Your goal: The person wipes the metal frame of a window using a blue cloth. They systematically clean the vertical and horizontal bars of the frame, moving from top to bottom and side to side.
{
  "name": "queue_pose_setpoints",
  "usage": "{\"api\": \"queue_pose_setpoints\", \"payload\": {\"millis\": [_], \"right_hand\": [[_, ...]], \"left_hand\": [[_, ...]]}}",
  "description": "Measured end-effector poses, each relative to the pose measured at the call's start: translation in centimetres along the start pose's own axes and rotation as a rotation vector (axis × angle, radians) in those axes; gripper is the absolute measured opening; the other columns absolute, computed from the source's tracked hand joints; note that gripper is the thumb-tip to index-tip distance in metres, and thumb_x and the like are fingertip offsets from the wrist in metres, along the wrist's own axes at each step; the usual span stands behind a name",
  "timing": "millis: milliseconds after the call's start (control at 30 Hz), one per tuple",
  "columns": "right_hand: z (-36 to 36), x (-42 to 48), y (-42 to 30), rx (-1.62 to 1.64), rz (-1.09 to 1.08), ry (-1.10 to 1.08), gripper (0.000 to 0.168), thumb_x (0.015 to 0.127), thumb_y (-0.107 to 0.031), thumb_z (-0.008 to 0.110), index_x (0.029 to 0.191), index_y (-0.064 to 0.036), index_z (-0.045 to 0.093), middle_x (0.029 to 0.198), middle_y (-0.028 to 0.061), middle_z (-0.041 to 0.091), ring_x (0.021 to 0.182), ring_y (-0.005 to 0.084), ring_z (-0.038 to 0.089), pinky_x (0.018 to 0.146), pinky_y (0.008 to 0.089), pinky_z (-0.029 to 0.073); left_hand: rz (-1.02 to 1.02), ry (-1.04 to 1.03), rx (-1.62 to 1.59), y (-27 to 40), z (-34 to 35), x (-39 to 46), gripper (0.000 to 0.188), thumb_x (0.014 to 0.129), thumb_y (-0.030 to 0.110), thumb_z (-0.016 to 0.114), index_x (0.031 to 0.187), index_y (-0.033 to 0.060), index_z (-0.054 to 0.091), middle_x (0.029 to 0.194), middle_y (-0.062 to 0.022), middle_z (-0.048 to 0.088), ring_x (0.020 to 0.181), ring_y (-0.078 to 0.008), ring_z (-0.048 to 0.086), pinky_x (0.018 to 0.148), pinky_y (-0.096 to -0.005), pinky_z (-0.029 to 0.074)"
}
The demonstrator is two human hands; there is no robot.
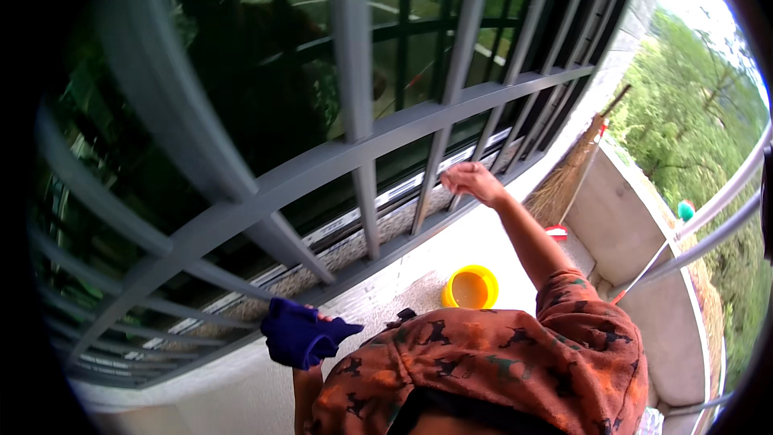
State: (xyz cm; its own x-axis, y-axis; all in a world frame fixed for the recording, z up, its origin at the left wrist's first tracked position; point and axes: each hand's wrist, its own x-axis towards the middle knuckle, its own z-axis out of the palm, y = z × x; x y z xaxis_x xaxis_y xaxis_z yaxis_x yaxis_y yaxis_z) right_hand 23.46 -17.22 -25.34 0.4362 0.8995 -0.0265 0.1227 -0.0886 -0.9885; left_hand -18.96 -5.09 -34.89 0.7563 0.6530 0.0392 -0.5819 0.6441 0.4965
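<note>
My left hand (pixel 324 316) holds a dark blue cloth (pixel 302 335) low beside the grey metal window grille (pixel 410 113). The cloth is bunched up and covers most of that hand. My right hand (pixel 474 182) is raised in front of the grille's lower bars, with its fingers bent and a little blurred. No object shows in it, and whether it touches a bar is unclear. Behind the bars are dark reflective window panes (pixel 266 103) and a ledge of speckled stone (pixel 395 226).
A yellow bucket (pixel 496 285) of brownish water stands on the floor below my right arm. Further right, a straw broom (pixel 558 184) leans in the corner near a red-and-white object (pixel 557 232). A low concrete wall (pixel 655 290) and metal rails (pixel 718 254) border the right side.
</note>
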Motion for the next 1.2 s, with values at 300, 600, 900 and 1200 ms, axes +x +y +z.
{"api": "queue_pose_setpoints", "payload": {"millis": [300, 600, 900, 1200], "right_hand": [[1.6, 19.9, 6.1, -0.004, -0.643, 0.517, 0.025, 0.083, -0.026, 0.057, 0.095, -0.004, 0.054, 0.076, 0.0026, 0.053, 0.068, 0.0117, 0.051, 0.059, 0.0260, 0.043], [3.0, 17.4, 1.2, -0.233, -0.605, 0.665, 0.028, 0.080, -0.032, 0.056, 0.086, -0.006, 0.047, 0.078, 0.0164, 0.053, 0.078, 0.0379, 0.050, 0.065, 0.0433, 0.040], [2.8, 16.7, -0.4, -0.208, -0.717, 0.762, 0.015, 0.073, -0.011, 0.054, 0.069, -0.006, 0.040, 0.063, 0.0082, 0.041, 0.061, 0.0211, 0.041, 0.057, 0.0322, 0.035], [2.1, 9.2, -0.8, -0.514, -0.562, 0.508, 0.013, 0.076, -0.012, 0.056, 0.083, -0.004, 0.048, 0.067, 0.0136, 0.050, 0.064, 0.0298, 0.051, 0.059, 0.0378, 0.043]], "left_hand": [[-0.010, 0.142, 0.222, -4.2, 4.2, 2.0, 0.032, 0.084, 0.031, 0.046, 0.102, 0.0055, 0.052, 0.087, -0.0134, 0.059, 0.081, -0.0306, 0.057, 0.078, -0.0435, 0.044], [0.042, 0.269, 0.400, -4.4, 7.4, 4.2, 0.029, 0.080, 0.029, 0.049, 0.098, 0.0062, 0.054, 0.087, -0.0128, 0.059, 0.081, -0.0299, 0.057, 0.078, -0.0419, 0.044], [0.046, 0.265, 0.524, -4.5, 9.4, 5.5, 0.026, 0.077, 0.026, 0.052, 0.094, 0.0070, 0.056, 0.086, -0.0122, 0.059, 0.081, -0.0292, 0.058, 0.078, -0.0403, 0.044], [0.089, 0.133, 0.691, -4.8, 12.7, 7.7, 0.023, 0.073, 0.023, 0.055, 0.091, 0.0078, 0.058, 0.085, -0.0116, 0.060, 0.081, -0.0285, 0.058, 0.078, -0.0386, 0.044]]}}
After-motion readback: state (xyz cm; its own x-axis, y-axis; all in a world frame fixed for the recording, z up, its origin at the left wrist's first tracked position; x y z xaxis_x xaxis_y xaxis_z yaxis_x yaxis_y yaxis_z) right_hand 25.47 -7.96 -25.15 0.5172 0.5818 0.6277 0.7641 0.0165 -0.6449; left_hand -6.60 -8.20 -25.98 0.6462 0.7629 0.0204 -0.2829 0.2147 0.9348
